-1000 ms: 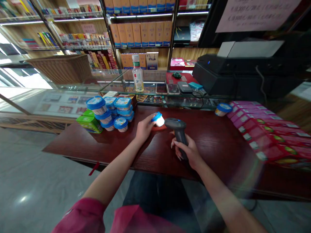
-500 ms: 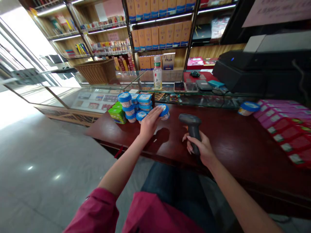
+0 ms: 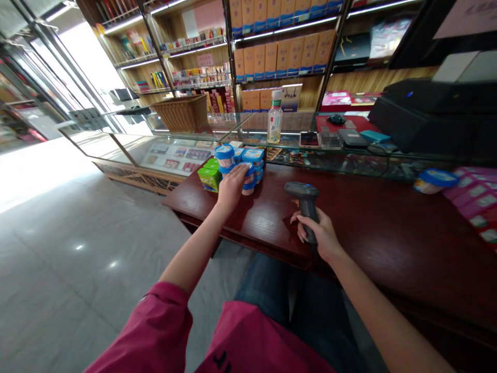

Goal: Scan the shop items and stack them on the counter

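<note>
My left hand [image 3: 232, 185] is closed around a small blue-lidded tub [image 3: 248, 169], which is over another such tub [image 3: 248, 188] at the front of a stack. Its fingers partly cover the tub, and I cannot tell whether it rests fully on the one below. Several more blue-lidded tubs [image 3: 224, 154] are piled just behind and to the left. My right hand [image 3: 324, 235] grips a black barcode scanner [image 3: 307, 207] by its handle, its head pointing left above the dark wooden desk [image 3: 272, 220]. Green boxes [image 3: 209, 177] stand left of the stack.
A lone blue-lidded tub [image 3: 435, 181] sits at the right, beside pink and red boxes [image 3: 476, 194]. Behind the desk runs a glass counter [image 3: 287, 124] with a bottle [image 3: 275, 120], a phone [image 3: 309, 139] and a mouse [image 3: 336, 119]. A wicker basket [image 3: 182, 113] is further left.
My left hand has carried the tub leftward from the open desk onto the front of the stack. The scanner stays in my right hand, and the view has turned slightly left.
</note>
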The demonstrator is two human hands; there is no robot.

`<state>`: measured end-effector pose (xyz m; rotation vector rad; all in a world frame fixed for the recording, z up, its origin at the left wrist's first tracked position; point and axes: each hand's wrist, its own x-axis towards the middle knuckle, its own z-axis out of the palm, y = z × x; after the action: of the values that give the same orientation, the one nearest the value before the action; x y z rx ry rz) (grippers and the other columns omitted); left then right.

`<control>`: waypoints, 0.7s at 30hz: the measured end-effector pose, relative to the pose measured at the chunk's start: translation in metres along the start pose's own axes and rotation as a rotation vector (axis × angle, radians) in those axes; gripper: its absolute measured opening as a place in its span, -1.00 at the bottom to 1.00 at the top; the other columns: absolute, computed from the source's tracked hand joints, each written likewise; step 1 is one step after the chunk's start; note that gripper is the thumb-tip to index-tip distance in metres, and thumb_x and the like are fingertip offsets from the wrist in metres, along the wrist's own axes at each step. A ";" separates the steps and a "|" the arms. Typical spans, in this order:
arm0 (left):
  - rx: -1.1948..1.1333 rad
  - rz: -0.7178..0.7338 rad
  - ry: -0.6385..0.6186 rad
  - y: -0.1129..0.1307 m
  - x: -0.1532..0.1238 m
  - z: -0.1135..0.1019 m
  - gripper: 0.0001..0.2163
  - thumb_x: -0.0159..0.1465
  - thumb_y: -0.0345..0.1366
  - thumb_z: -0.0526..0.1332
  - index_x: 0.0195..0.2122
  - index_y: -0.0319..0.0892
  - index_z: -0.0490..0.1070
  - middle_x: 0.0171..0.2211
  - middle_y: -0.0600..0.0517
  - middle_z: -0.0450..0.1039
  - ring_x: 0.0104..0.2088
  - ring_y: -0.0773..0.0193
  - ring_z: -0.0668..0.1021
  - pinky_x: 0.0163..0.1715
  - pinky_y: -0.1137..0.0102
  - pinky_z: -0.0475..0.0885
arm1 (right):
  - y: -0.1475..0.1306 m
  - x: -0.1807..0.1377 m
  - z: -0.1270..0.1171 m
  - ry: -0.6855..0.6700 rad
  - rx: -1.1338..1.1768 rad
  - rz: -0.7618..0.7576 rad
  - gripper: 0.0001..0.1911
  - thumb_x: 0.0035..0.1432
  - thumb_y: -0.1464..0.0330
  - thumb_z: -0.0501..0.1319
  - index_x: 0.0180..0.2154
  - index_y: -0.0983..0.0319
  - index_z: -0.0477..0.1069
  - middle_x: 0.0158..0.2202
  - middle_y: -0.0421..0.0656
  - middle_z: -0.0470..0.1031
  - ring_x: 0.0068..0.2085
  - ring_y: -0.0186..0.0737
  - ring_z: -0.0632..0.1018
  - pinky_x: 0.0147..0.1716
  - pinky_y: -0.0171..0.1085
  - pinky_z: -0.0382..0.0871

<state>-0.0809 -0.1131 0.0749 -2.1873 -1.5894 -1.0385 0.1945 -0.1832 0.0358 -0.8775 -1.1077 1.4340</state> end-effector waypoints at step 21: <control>-0.147 0.395 -0.093 0.100 0.044 0.057 -0.45 0.43 -0.41 0.13 0.44 -0.13 0.12 0.41 -0.11 0.23 0.45 0.16 0.22 0.41 0.18 0.25 | -0.064 0.019 -0.197 0.608 -0.110 -0.368 -0.65 -0.12 0.31 0.43 -0.26 0.15 0.40 -0.45 -0.27 0.57 -0.70 -0.38 0.36 -0.71 -0.33 0.30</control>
<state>0.0387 -0.0865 0.0838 -2.5402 -1.0720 -0.9664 0.3966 -0.1323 0.0395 -1.0332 -0.8257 0.7326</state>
